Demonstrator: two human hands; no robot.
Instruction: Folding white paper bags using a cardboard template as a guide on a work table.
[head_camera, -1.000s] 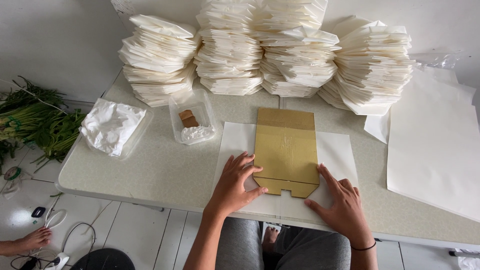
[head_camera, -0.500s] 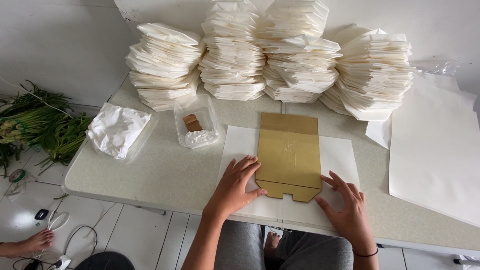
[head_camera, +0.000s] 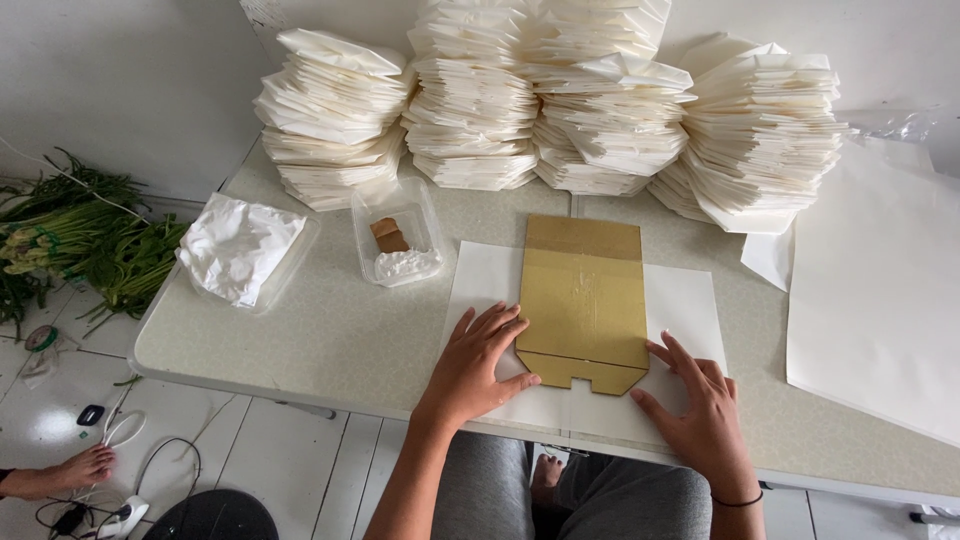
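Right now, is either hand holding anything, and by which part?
Nothing is gripped. Left hand and right hand lie flat on the white paper sheet, fingertips against the gold cardboard template's lower side edges.

1. We see bare table left of the white sheet; a hand could pass there.
2. Behind it, the clear tub and the tray of crumpled paper block the way.
3. Paper stacks wall off the back edge.
4. A large sheet covers the right side.

speckled table, white sheet under gold card, two plastic tubs, folded paper stacks
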